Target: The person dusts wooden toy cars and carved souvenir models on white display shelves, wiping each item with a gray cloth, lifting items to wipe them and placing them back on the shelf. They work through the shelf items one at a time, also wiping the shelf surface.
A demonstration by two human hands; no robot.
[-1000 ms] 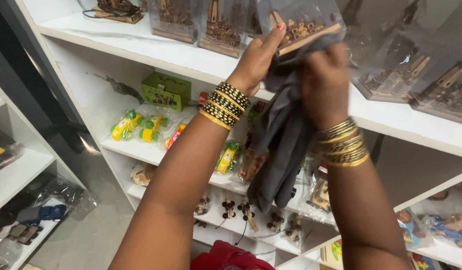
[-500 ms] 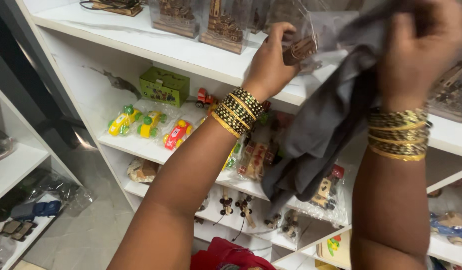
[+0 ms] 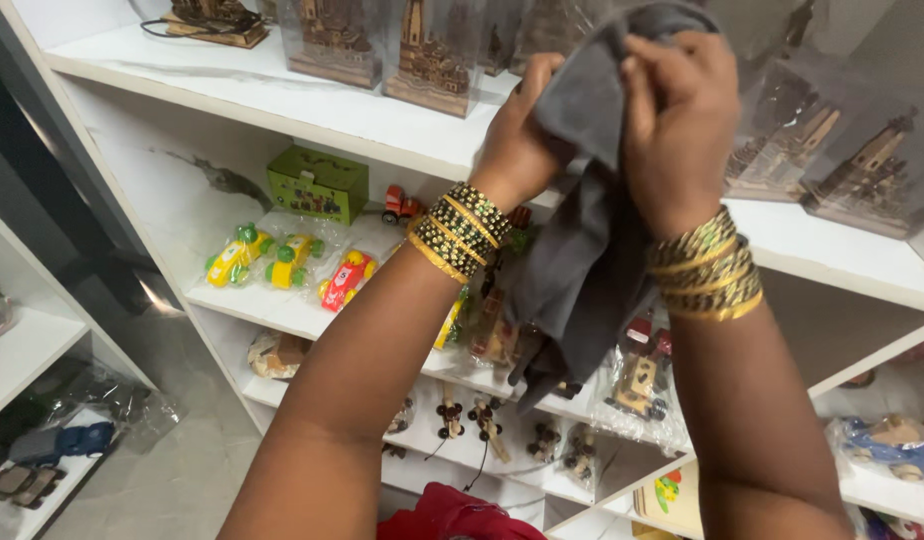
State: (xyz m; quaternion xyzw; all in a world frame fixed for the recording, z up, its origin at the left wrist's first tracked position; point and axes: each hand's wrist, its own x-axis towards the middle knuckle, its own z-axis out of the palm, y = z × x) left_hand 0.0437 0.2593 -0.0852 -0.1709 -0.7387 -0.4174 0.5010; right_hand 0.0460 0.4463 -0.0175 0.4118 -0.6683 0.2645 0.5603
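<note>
One grey cloth (image 3: 592,250) hangs in the upper centre of the frame, gripped at its top by both hands: the left hand (image 3: 517,140) has its fingers clenched into the fabric, and the right hand (image 3: 682,125) has its fingers closed over the upper fold. Behind it, a white shelf (image 3: 312,115) carries wooden models in clear boxes (image 3: 427,50). At left of centre, wrapped toy cars (image 3: 287,262) lie on the shelf below, beside a green box (image 3: 317,185).

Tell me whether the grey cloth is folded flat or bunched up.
Bunched. Both hands, left hand and right hand, grip the cloth at its top, and the rest hangs down in loose creases.
</note>
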